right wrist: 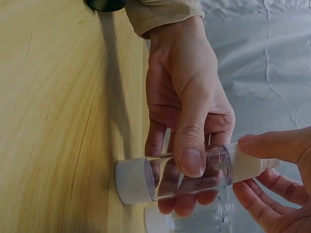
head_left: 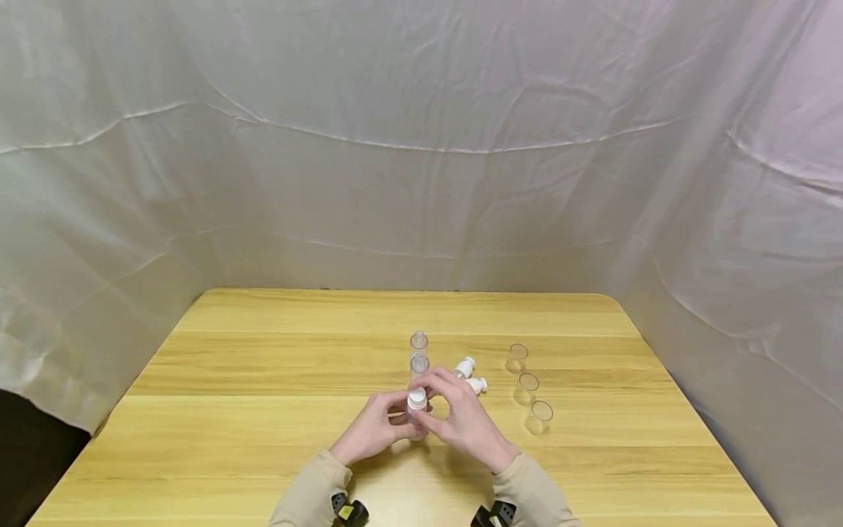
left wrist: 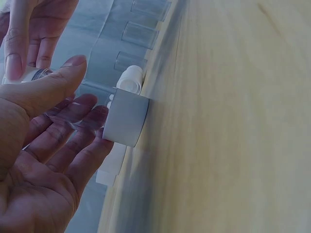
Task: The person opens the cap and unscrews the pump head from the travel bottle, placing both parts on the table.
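A clear cylindrical bottle (right wrist: 192, 187) with a white base (left wrist: 127, 117) stands upright at the middle of the table, its base down at the wood. My left hand (head_left: 377, 428) grips its clear body, thumb on one side and fingers behind. On the bottle's neck sits a white pump top (head_left: 417, 398), which my right hand (head_left: 464, 417) pinches between thumb and fingers. Just beyond the hands, two more clear bottles (head_left: 419, 364) stand in a line. Beside the right hand two white pump tops (head_left: 465, 367) lie on their sides.
Three clear cups or caps (head_left: 527, 389) stand in a row to the right on the wooden table (head_left: 250, 432). Pale grey curtains (head_left: 421, 183) hang behind the table and along both sides.
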A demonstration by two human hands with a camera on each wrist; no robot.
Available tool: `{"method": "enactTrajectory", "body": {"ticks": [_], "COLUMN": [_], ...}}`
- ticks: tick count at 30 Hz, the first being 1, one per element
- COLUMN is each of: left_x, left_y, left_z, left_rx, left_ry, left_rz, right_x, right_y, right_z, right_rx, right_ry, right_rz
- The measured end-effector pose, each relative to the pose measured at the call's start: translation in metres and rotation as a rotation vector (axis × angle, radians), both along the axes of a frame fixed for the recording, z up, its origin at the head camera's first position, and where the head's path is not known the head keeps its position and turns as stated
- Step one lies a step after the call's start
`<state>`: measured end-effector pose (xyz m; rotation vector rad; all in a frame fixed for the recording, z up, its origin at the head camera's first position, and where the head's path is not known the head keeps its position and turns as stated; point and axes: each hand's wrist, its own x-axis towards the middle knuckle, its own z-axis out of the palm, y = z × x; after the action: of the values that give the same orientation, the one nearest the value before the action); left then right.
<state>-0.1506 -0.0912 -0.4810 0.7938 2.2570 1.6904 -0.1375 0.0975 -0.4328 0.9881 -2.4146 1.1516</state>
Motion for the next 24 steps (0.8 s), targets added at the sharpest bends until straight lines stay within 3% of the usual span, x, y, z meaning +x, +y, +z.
{"method": "enactTrajectory", "body": {"ticks": [24], "left_x": [-0.0008], "left_y": [-0.0001], "left_z": [-0.0005], "left_rx": [0.002], "left_ry": [-0.002], "left_rz": [-0.008], "right_x": [-0.0013], "right_y": [0.0023], "right_z": [-0.0006], "right_rx": [-0.010], "right_ry": [0.036], "right_rz": [0.044]}}
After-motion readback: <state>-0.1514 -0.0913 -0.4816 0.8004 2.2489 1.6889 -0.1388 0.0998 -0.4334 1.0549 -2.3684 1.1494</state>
